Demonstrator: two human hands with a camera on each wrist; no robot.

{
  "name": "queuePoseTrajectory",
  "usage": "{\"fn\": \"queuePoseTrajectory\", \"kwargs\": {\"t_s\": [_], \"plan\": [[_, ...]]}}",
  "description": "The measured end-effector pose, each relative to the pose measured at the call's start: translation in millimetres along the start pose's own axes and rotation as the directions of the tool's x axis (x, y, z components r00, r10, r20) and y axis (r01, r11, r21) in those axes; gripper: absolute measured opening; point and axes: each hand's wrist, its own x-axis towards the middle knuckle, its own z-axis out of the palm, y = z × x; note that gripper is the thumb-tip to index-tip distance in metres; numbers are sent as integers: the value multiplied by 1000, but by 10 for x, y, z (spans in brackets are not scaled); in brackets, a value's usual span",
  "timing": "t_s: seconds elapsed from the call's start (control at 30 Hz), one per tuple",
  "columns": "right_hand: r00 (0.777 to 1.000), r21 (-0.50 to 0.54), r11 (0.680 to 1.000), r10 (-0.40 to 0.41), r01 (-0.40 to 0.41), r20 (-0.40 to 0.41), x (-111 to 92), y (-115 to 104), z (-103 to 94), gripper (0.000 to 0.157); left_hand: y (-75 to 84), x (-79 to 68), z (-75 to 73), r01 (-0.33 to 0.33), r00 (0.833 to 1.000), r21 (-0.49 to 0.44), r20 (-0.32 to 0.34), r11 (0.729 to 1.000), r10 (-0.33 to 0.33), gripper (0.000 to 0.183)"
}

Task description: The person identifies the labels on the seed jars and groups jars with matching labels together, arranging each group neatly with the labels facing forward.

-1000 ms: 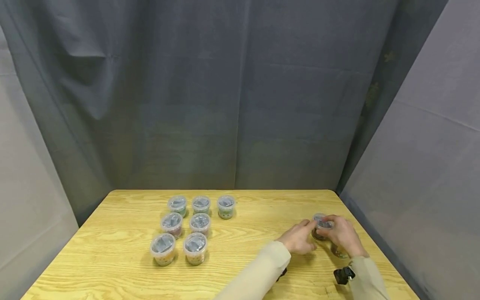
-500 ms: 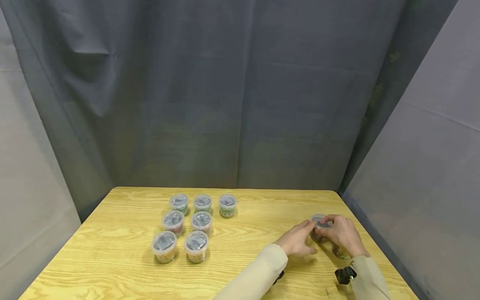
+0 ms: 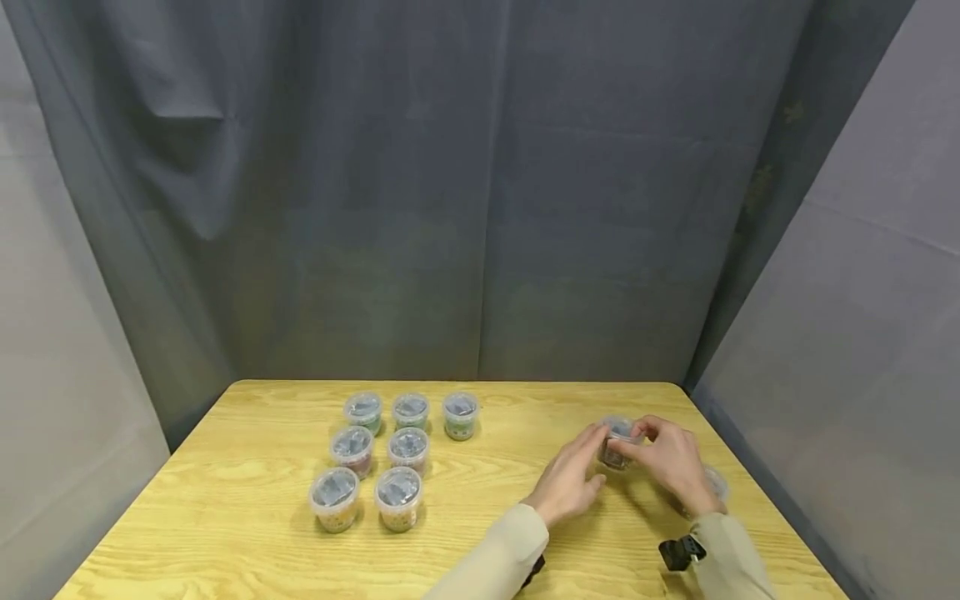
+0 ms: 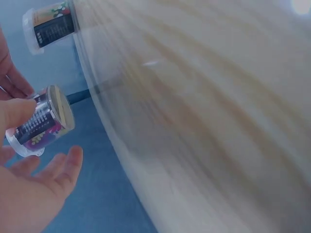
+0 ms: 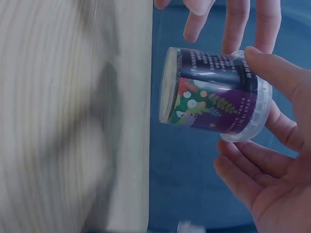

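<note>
A small plastic tub (image 3: 613, 457) with a clear lid and a dark printed label hangs above the right side of the table. My right hand (image 3: 672, 462) pinches it near the lid, thumb on the near side. In the right wrist view the tub's (image 5: 209, 92) label shows purple and green patches, and its base points toward the tabletop. My left hand (image 3: 566, 479) is at the tub's left, fingers extended with the fingertips right at the lid's edge. A second tub (image 3: 718, 482) stands partly hidden behind my right wrist; the left wrist view shows this tub's (image 4: 53, 29) orange-and-black label.
Several similar lidded tubs stand at the left: three along the back, with the right one (image 3: 460, 417) slightly apart, then two in the middle and two at the front, including an orange one (image 3: 335, 500). A dark curtain (image 3: 390, 208) hangs behind the wooden table (image 3: 225, 533).
My right hand has lifted the tub and carried it slightly left, uncovering more of the second tub. My left hand has drawn left alongside it. The tubs at the left stay in place.
</note>
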Motion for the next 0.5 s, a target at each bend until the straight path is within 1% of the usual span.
{"fn": "queuePoseTrajectory", "kwargs": {"t_s": [0.07,0.17,0.23,0.3,0.4,0.5], "plan": [[1000,29,1000,-7,7,-4,10,-72,40,40,-27,-40,-67,3,1000,-12,-26,1000,-4,77],[1000,74,997,2,-2,0,28,-174,105,42,-59,-87,-178,12,998,-38,-53,999,-14,75],[1000,95,995,4,-4,5,34,-238,141,42,-73,-117,-250,16,997,-55,-75,998,-20,74],[1000,104,995,-4,5,-9,39,-299,173,43,-91,-148,-309,16,995,-69,-97,998,-23,72],[999,109,994,-26,30,-33,41,-387,216,42,-134,-195,-378,3,989,-75,-144,997,-14,70],[999,120,992,-38,42,-39,50,-489,251,42,-188,-243,-432,-13,981,-83,-195,996,-3,69]]}}
